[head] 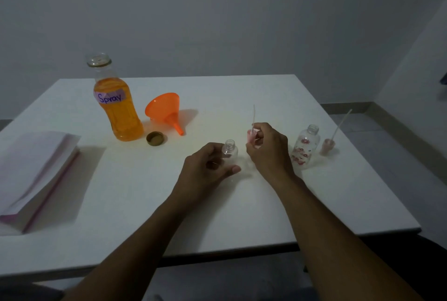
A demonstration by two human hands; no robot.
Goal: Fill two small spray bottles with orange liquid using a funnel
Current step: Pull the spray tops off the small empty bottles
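While left hand (208, 167) grips bottle (230, 151), far from table (242, 218) edges | right hand (269, 149) pinches sprayer (250, 136)

Right of the tall clear bottle of orange liquid (118, 109) labelled "Spray", the left hand (209, 164) grips a small clear uncapped plastic bottle (230, 151); farther right, the right hand (268, 149) pinches a pink spray pump (250, 136), white tube (253, 114) upward

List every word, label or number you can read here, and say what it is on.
"Spray": handwritten on the purple label of the big bottle.
Flowered bottle: red flowers only, no words.
Book: pages too blurred to read.
Clear bottle in the left hand and spray head in the right hand: no text visible.
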